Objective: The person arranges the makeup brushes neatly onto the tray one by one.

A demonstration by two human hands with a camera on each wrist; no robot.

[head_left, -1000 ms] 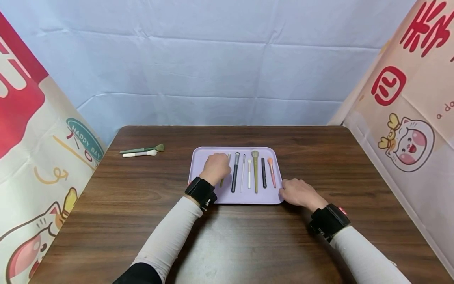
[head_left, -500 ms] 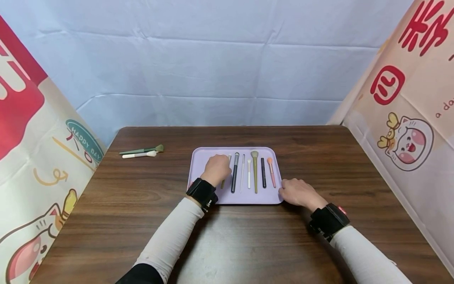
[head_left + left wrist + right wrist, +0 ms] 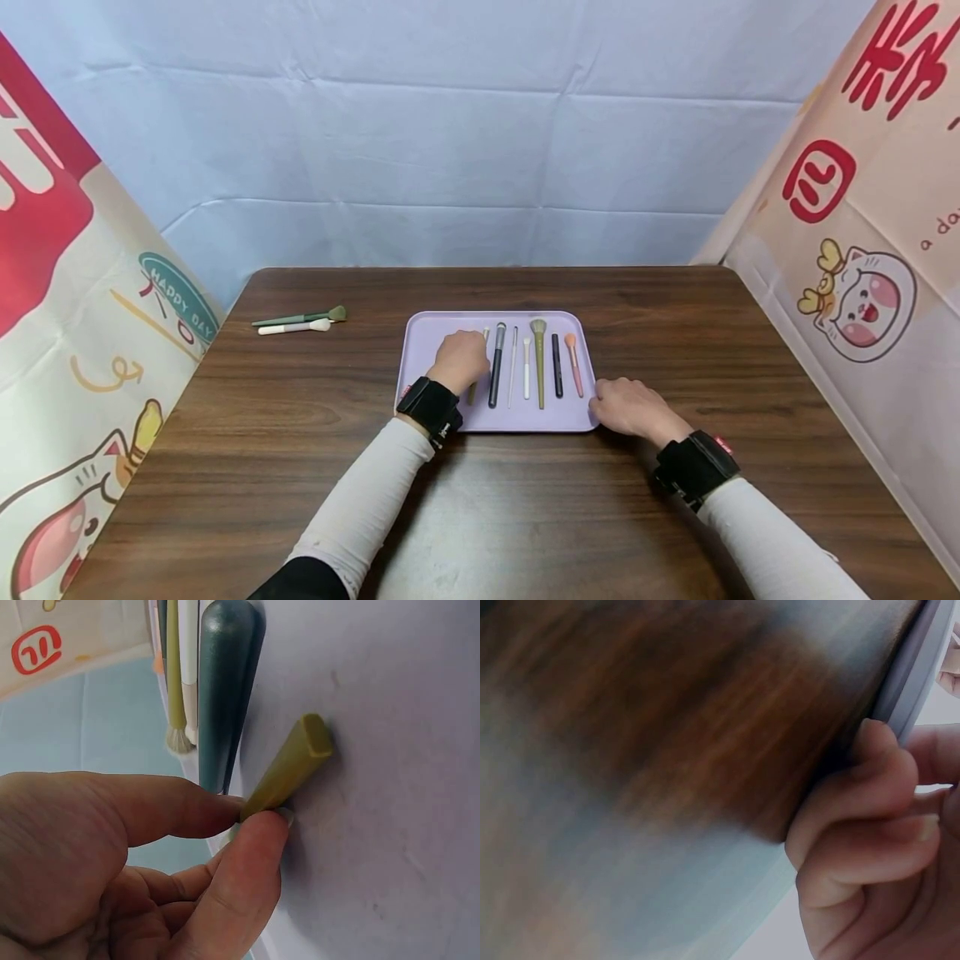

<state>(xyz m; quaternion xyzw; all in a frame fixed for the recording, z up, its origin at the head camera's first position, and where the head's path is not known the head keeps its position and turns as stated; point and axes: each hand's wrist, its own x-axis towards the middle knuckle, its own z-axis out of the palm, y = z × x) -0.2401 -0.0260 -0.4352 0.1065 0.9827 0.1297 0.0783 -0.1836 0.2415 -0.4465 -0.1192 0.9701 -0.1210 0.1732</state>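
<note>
My left hand [image 3: 459,360] is over the left part of the lilac tray [image 3: 429,329], pinching an olive-green makeup brush [image 3: 291,766] between thumb and forefinger. The handle's flat end points away from the fingertips, close over the tray surface; the bristle end is mostly hidden by the hand. Just right of it lies a dark-handled brush [image 3: 497,367]. At the tray's near right corner, my right hand [image 3: 632,408] grips the rim, its fingers curled against the tray's edge [image 3: 911,682] in the right wrist view.
Further right in the tray lie a thin white stick [image 3: 513,367], a short white brush [image 3: 527,368], a large olive brush [image 3: 540,362], a black pen-like tool [image 3: 557,367] and a pink brush [image 3: 574,365]. Green [image 3: 296,318] and white [image 3: 292,327] brushes rest on the table's left.
The left hand has shifted slightly toward the right and nearer, with the olive brush still pinched. The right hand and the tray keep their places.
</note>
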